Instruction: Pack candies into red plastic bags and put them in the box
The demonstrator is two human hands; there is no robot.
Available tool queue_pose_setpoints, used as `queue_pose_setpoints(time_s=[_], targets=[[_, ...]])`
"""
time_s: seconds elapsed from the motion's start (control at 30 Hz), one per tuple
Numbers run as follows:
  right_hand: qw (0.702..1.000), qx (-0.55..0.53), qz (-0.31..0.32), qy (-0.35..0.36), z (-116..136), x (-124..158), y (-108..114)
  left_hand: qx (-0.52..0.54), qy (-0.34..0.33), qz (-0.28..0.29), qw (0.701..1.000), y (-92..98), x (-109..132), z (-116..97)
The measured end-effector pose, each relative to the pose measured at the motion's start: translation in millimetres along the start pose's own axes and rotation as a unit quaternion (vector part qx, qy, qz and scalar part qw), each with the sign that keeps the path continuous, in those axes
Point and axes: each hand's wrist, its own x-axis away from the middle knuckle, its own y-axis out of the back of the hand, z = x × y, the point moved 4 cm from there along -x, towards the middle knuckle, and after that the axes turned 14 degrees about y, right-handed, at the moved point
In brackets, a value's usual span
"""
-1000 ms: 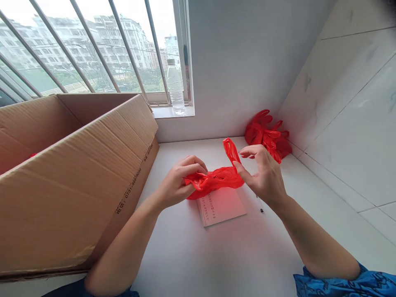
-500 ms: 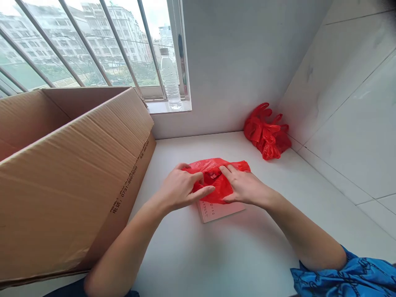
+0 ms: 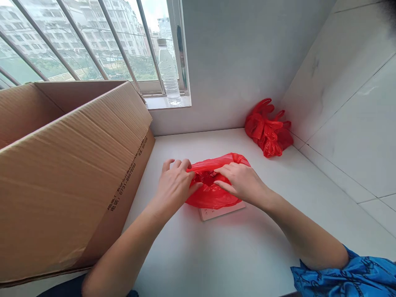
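Observation:
A thin red plastic bag (image 3: 213,201) lies spread over a pale booklet (image 3: 221,212) on the white table, its mouth facing up between my hands. Inside the mouth a dark spot with white print shows. At the bag's left rim my left hand (image 3: 176,181) has curled fingers and a thumb reaching over the edge, gripping the plastic. On the right side, my right hand (image 3: 244,181) holds the rim, with fingers and thumb reaching into the mouth. Small dark characters are visible on the booklet's uncovered near strip.
A large open cardboard box (image 3: 71,177) stands on the left. Bunched red plastic bags (image 3: 267,130) lie in the back right corner. On the sill of the barred window stands a clear plastic bottle (image 3: 169,76). A tiled wall (image 3: 349,111) bounds the right side.
The bag's mouth has become wider, and its near edge has spread toward me over more of the booklet. My left hand has shifted slightly left, with its fingers raised.

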Motion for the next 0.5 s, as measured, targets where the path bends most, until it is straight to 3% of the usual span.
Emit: queue_pose_setpoints(time_s=[0.1, 0.27, 0.4, 0.5], targets=[[0.999, 0.006, -0.027, 0.036, -1, -11, -17, 0.016, -0.019, 0.040, 0.999, -11.2, -5, -10], [0.991, 0.047, 0.089, -0.092, -22, -8, -34, -0.060, 0.072, 0.146, 0.985, -40.0, -4, 7], [0.983, 0.006, 0.145, -0.108, -26, 1, -33, -0.062, 0.082, 0.163, 0.981, -47.1, -1, 15], [0.989, 0.014, 0.119, -0.092, -23, 0, -30, -0.044, 0.060, 0.154, 0.985, -43.6, -3, 12]])
